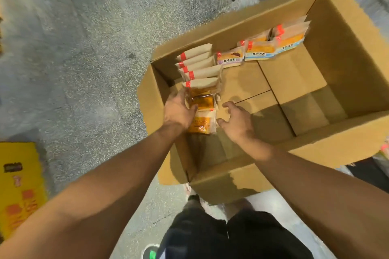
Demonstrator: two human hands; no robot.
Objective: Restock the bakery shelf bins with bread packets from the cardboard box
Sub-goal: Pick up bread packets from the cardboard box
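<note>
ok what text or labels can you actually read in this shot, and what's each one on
Purple-banded bread packet along the far wall of the brown cardboard box: Chinese characters, too blurred to quote.
Two blue-banded bread packets beside it: Chinese characters, also blurred.
Orange bread packets under the left hand: print illegible.
Yellow printed carton on the floor: red print, unreadable.
</note>
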